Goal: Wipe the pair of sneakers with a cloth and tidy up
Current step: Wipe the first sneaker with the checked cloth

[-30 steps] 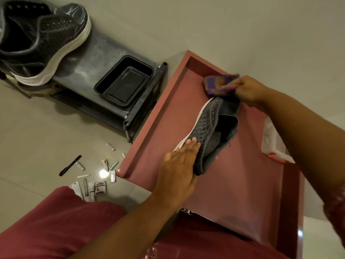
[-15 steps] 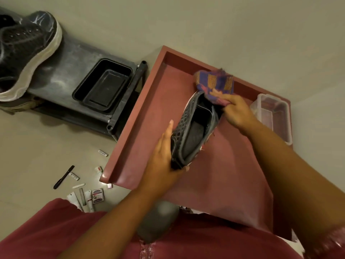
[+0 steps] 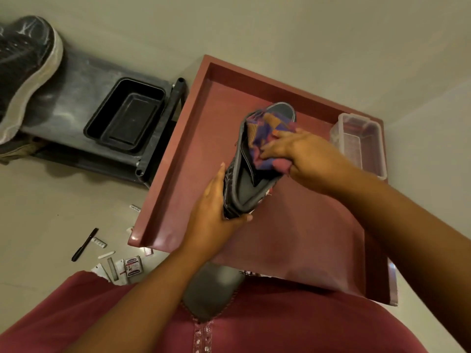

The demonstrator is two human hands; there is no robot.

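Note:
A dark grey sneaker [image 3: 244,184] is held tilted above the red table [image 3: 293,238], its opening facing me. My left hand [image 3: 214,212] grips its heel end, thumb under, fingers along the left side. My right hand [image 3: 298,154] holds a purple and orange cloth [image 3: 267,128] bunched against the sneaker's opening near the toe. A second, black sneaker with a white sole [image 3: 23,72], wrapped in clear plastic, lies on the dark rack [image 3: 76,98] at the far left.
A black tray [image 3: 125,115] sits on the rack. A clear plastic box [image 3: 362,143] stands at the table's right rim. A pen [image 3: 85,244] and several small packets [image 3: 127,267] lie on the floor. My red garment fills the bottom.
The sneaker has been lifted and turned so its opening faces me. My left hand went from resting on it to gripping the heel. The cloth moved from the toe into the opening.

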